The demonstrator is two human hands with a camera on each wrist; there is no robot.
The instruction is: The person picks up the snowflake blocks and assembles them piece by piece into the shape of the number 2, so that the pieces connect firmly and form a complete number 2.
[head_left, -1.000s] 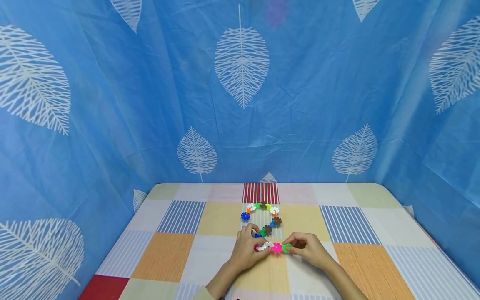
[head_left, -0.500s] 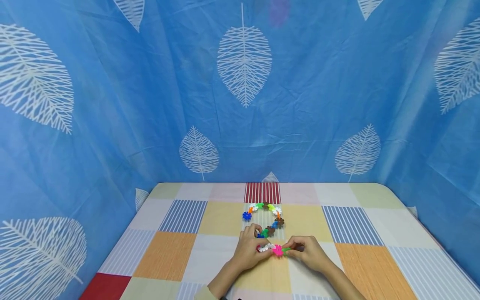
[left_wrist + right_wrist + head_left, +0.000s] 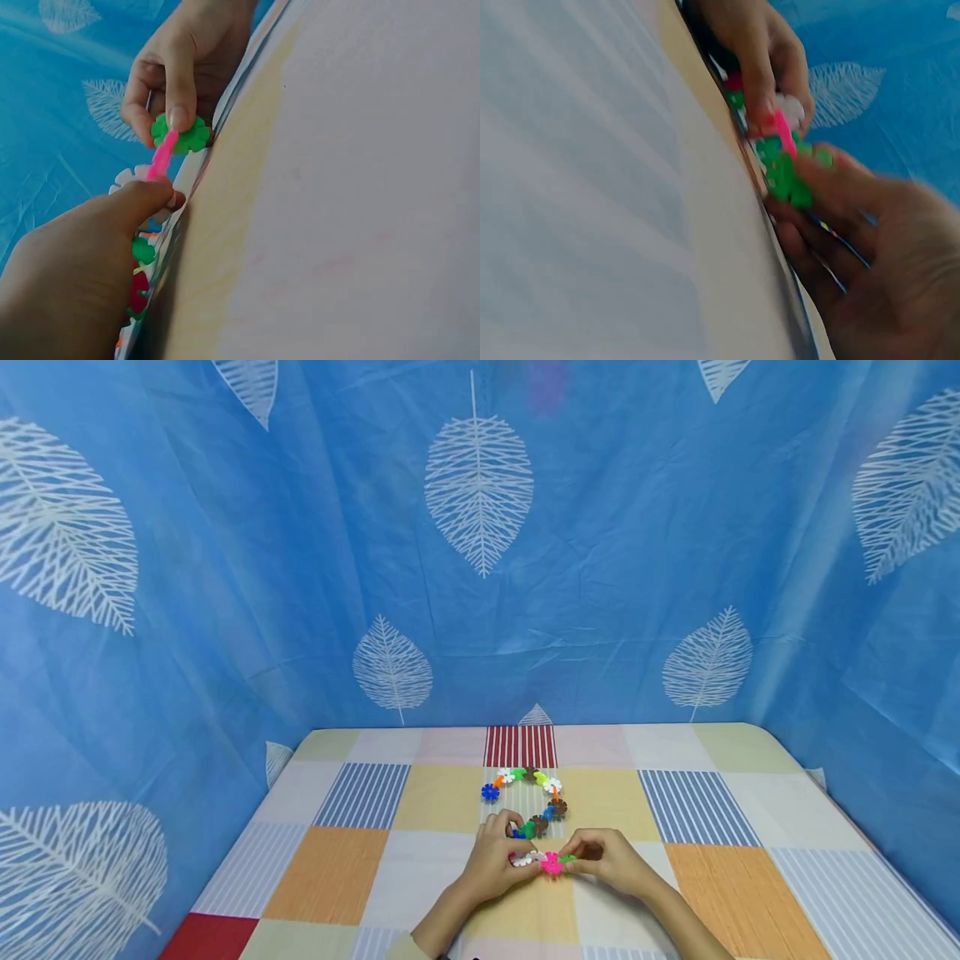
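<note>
A curved chain of flower-shaped plastic snowflake discs lies on the table, from a blue disc round past a brown disc to my left hand. My left hand holds the chain's near end by the white discs, its thumb beside a pink disc. A green disc is pinched between the thumb and fingers of my right hand. The green disc stands across the pink one, their edges meeting in the left wrist view. My left fingers cover part of the chain.
A patchwork-patterned cloth covers the table. Behind and on both sides hangs a blue curtain with white leaf prints.
The green disc has turned from face-up to nearly edge-on and come against the pink disc. My right hand has shifted slightly left with it. The left hand keeps its hold.
</note>
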